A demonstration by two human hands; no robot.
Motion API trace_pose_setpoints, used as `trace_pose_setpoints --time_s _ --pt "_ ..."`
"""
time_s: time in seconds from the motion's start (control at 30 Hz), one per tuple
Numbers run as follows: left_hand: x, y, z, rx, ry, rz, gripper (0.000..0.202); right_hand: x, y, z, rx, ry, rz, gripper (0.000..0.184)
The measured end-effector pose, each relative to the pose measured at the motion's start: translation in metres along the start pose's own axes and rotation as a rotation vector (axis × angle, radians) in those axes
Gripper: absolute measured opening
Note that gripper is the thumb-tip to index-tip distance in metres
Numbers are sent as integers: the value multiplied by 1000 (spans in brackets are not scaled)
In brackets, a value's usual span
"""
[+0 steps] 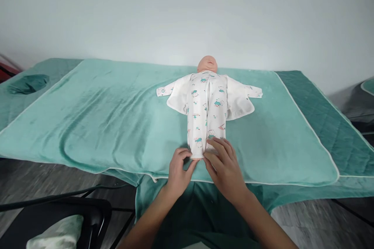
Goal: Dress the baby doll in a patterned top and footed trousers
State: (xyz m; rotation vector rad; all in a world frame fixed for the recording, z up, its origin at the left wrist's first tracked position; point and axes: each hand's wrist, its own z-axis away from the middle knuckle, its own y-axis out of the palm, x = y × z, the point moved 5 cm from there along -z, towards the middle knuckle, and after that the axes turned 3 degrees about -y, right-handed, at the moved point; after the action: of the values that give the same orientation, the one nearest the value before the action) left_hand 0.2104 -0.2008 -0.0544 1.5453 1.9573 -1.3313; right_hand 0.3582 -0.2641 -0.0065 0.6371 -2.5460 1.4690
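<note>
doll (207, 64) lies on its back on the blanket (117, 113), right of centre, head toward the wall (175, 15) behind. clothes (199, 105) are on the doll. left hand (179, 169) and right hand (224, 167) are at the lower hem. blanket lies over the bed (321, 101). chair (97, 208) stands front left; cloth (58, 234) lies on it.
</note>
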Motion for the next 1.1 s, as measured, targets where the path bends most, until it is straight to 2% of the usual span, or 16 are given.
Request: trace_pose_setpoints --time_s 0.13,0.2,0.3,0.37,0.43,0.53,0.63,0.77,0.9,1.1 --pt "8 -8 -2 54 24 63 19 -11 -1 11 -30 57 -64 30" --pt "18 -14 -12 35 1 57 16 -13 -3 18 -29 55 -102 31" --pt "37 -17 -38 -1 -33 -82 14 -14 -10 24 -16 -12 -142 34" --pt "45 -11 -63 46 24 -214 20 -20 -18 24 -33 -50 -155 32" --pt "52 1 -87 139 100 -320 29 -37 -26 17 -92 -46 -150 29" --pt "60 19 -119 244 205 -416 36 -82 -28 -3 -182 59 -36 29" --pt "67 36 -139 363 293 -446 32 -124 -10 -28 -53 68 102 31" --pt "73 49 -149 475 394 -421 29 -145 13 -47 78 -8 112 29" --pt "75 52 -155 439 439 -317 27 -147 18 -48 91 -26 127 27" --pt "78 54 -166 339 404 -223 27 -149 27 -52 101 -59 122 23"
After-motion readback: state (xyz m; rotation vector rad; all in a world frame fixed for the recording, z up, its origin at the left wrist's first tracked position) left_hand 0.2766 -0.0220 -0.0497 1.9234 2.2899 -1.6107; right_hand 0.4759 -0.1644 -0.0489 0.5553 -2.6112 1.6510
